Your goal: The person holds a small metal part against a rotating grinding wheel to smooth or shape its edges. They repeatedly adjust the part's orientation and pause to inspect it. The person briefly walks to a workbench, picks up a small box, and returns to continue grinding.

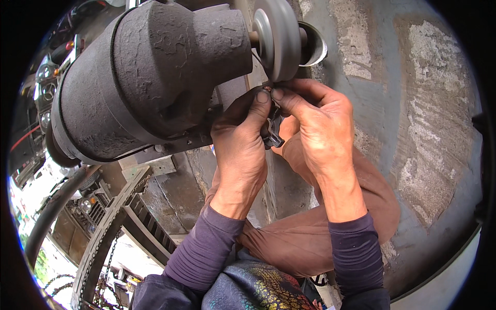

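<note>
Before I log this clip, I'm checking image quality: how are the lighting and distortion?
In the head view, the lower-left background washes out white; left hand and right hand look fairly sharp; the dark part between them shows little detail; the pipe bows near the rim, fitting fisheye distortion.

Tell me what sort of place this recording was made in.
Probably a vehicle repair workshop. The signs are a large, grimy motor driving a grinding wheel, and, in the background at left, what looks like a vehicle's front with a round headlight.
</note>
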A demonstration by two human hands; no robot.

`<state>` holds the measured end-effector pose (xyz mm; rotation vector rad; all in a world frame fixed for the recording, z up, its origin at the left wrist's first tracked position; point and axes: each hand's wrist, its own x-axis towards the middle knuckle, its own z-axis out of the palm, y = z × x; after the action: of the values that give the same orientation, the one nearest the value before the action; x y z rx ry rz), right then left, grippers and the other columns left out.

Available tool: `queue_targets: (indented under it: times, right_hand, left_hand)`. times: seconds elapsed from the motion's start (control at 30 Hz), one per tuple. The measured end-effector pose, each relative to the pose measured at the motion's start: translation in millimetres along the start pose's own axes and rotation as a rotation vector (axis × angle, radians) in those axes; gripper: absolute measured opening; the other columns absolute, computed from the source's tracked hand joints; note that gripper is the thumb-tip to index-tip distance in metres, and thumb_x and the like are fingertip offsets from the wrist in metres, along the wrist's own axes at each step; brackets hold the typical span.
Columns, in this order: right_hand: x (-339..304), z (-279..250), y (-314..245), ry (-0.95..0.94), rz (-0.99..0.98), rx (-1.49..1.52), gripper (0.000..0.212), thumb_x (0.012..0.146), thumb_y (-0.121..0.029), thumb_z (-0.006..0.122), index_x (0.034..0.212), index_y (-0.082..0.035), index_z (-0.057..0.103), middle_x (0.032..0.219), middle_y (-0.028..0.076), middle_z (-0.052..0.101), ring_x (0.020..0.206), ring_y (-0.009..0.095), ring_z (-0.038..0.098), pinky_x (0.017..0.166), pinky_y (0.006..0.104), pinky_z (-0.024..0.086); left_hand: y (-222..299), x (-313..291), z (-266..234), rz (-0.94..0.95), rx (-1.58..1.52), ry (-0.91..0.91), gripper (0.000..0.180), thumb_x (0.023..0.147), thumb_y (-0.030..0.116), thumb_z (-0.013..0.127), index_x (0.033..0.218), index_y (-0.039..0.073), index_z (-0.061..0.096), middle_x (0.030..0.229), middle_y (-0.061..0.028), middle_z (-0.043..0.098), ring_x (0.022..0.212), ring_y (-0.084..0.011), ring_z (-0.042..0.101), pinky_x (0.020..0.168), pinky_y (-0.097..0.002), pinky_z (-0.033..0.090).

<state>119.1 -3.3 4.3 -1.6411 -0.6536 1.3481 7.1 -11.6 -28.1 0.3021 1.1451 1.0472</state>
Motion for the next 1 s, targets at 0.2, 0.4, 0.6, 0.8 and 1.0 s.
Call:
queue_targets:
  times: [0.2,0.4,0.6,0.8,1.0]
  right_hand:
    - [1.0,0.6,3.4,0.042,-0.037,0.035,0.015,0.089,-0.001,0.073,0.101,0.007,0.076,0.090,0.008,0.077,0.081,0.010,0.066,0.076,0.0245,0.053]
    - [0.3,-2.6,5.3,0.059,-0.028,0.062,0.019,0.091,-0.002,0.072,0.108,0.007,0.073,0.092,0.009,0.075,0.079,0.011,0.067,0.071,0.0228,0.052]
    - [-6.0,-4.2,-0.6,0.074,-0.002,-0.050,0.018,0.093,-0.001,0.070,0.108,0.008,0.072,0.092,0.009,0.075,0.082,0.010,0.067,0.075,0.0246,0.054]
    - [-10.8,0.5,-4.1,-0.028,-0.118,-0.284,0.013,0.092,0.002,0.068,0.104,0.006,0.072,0.092,0.010,0.075,0.083,0.013,0.068,0.077,0.0268,0.054]
    - [-13.3,-5.6,-9.8,-0.020,-0.261,-0.625,0.012,0.088,-0.007,0.068,0.090,0.004,0.071,0.082,0.023,0.070,0.074,0.037,0.070,0.068,0.0398,0.055]
  left_hand:
    - [-0.5,0.4,1.9,-0.009,0.001,0.008,0.023,0.101,0.014,0.068,0.116,-0.002,0.073,0.109,-0.0084,0.075,0.094,-0.0119,0.068,0.086,-0.0262,0.054]
    - [3.0,0.4,5.8,0.002,0.077,0.001,0.023,0.099,0.014,0.070,0.115,-0.002,0.074,0.106,-0.0073,0.076,0.092,-0.0102,0.067,0.083,-0.0245,0.052]
    - [10.6,0.4,5.7,0.026,0.221,-0.022,0.024,0.098,0.015,0.072,0.111,-0.004,0.075,0.093,-0.0056,0.075,0.080,-0.0082,0.064,0.070,-0.0229,0.050]
    - [24.4,-1.9,-10.3,0.093,0.426,-0.072,0.024,0.097,0.016,0.072,0.111,-0.004,0.075,0.096,-0.0079,0.076,0.082,-0.0104,0.066,0.075,-0.0261,0.052]
    - [21.3,-2.1,-18.2,0.230,0.558,-0.111,0.024,0.095,0.015,0.073,0.112,-0.001,0.075,0.098,-0.0101,0.078,0.089,-0.0133,0.070,0.079,-0.0286,0.054]
